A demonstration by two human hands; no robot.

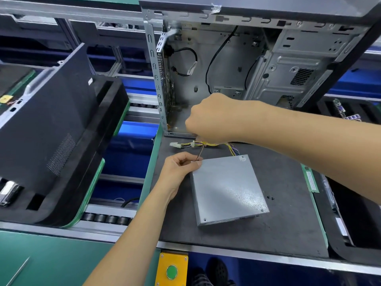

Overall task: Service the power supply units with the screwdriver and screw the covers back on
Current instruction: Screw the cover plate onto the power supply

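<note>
Bright, even overhead light; soft shadows, wide-angle bending at edges, slight blur.

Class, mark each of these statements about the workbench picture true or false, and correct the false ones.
1. The power supply unit lies flat on the dark mat. True.
2. The right hand holds the screwdriver over the unit's far left corner. True.
3. The left hand rests on the green button. False: it pinches at the screwdriver tip beside the unit's corner.
4. The unit's wire bundle is plugged inside the computer case. False: it lies loose on the mat.
5. Small black screws lie right of the unit. True.
</note>
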